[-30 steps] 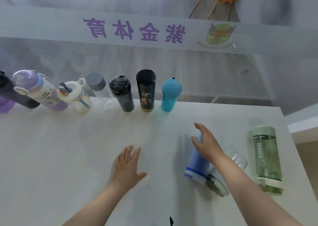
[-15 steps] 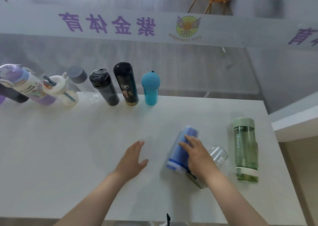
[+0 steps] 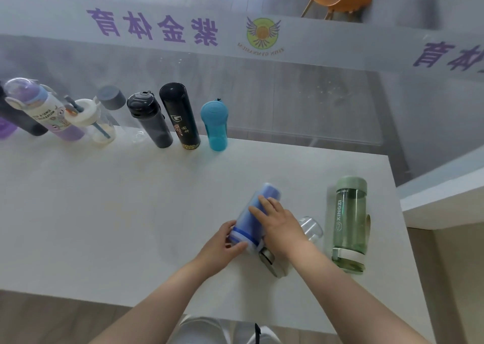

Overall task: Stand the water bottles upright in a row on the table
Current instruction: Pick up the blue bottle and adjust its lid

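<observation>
White rectangular desk [image 3: 110,213]: carries all bottles. Along its far edge, toward the far left corner, stands an upright row; from the right end it reads teal plastic bottle [image 3: 215,125], tall black cylindrical flask with gold print [image 3: 180,116], dark grey flip-lid bottle [image 3: 149,120], clear bottle with grey cap [image 3: 111,101], clear cup with white straw lid [image 3: 90,120], and purple printed bottle with domed lid [image 3: 39,105]; further bottles at the left frame edge are cut off.

Pale green translucent bottle with white lid band [image 3: 349,224]: lying on its side near the right edge.

Blue translucent bottle with dark blue band [image 3: 252,214]: lying on its side, near the front edge, right of centre. A clear bottle [image 3: 311,227] lies just beside it, partly hidden.

Right hand [image 3: 279,223]: lies over the blue bottle's body, fingers curved around it.

Left hand [image 3: 222,241]: grips the banded lower end, thumb and fingers wrapped.
</observation>
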### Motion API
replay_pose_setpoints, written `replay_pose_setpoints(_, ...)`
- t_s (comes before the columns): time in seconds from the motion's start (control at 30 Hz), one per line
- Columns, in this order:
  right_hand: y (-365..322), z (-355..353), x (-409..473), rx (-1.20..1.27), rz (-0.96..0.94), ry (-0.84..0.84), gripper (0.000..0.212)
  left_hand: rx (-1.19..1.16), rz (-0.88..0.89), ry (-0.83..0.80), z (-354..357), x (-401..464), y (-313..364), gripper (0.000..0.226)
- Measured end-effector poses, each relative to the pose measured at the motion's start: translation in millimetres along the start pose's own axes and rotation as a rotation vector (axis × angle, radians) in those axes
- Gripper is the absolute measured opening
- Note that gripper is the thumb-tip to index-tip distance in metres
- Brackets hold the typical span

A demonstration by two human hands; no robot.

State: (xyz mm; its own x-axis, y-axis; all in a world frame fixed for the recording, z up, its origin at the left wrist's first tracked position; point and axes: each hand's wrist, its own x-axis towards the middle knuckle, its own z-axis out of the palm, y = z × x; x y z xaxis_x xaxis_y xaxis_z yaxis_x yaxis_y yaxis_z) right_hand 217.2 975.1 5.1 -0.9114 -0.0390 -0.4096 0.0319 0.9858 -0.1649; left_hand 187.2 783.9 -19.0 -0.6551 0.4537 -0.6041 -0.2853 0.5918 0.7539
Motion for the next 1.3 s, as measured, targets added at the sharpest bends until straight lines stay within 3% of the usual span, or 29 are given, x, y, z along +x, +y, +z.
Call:
replay_pose_setpoints(0.13,3,-1,1,-0.055,-0.041,0.005,0.079,-0.047,-0.004,0.098,9,-7,6,0.052)
replay_pose_setpoints(0.37,13,-5,-7,0.018,-0.079,0.039,0.082,-0.071,0.025,0.219,16,-18,24,0.062)
replay_pose_setpoints(0.6,13,-5,-21,0.173,-0.021,0.128,0.085,0.101,0.141,0.371,19,-29,51,0.063)
replay_pose_setpoints(0.73,17,-4,-26,0.317,0.011,0.214,0.080,0.262,0.294,0.440,16,-32,62,0.064)
replay_pose_setpoints(0.97,23,-7,-26,0.525,0.054,0.230,0.085,0.455,0.516,0.387,6,-35,89,0.073)
replay_pose_setpoints(1.13,18,-8,-18,0.746,-0.011,0.244,0.083,0.533,0.678,0.225,-1,-31,106,0.068)
replay_pose_setpoints(1.3,20,-10,-16,0.892,-0.002,0.276,0.074,0.515,0.672,0.179,-9,-23,113,0.067)
